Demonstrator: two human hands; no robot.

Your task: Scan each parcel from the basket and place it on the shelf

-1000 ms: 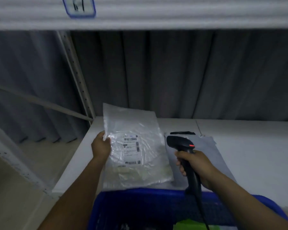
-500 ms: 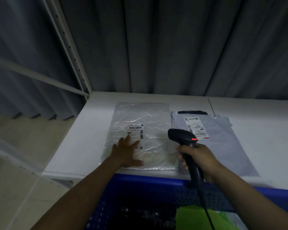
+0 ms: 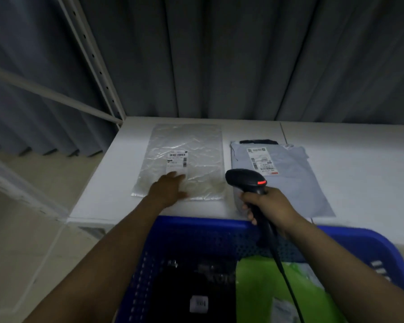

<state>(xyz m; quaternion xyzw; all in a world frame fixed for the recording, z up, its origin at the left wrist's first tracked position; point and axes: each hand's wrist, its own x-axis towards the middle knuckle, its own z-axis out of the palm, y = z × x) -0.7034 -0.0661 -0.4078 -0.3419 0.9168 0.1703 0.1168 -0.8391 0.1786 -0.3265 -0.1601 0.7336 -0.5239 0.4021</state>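
Grey parcel lies just beside clear parcel on shelf.

A clear, crinkled plastic parcel with a white barcode label lies flat on the white shelf, just beside a flat grey mailer parcel, also labelled. Nearer, a blue perforated basket holds a green parcel and a black parcel. The right hand grips a black barcode scanner upright.

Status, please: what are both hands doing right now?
Left hand flat on clear parcel, lying on shelf. Right hand grips scanner. Grey parcel alongside, apart. Green parcel waits in basket.
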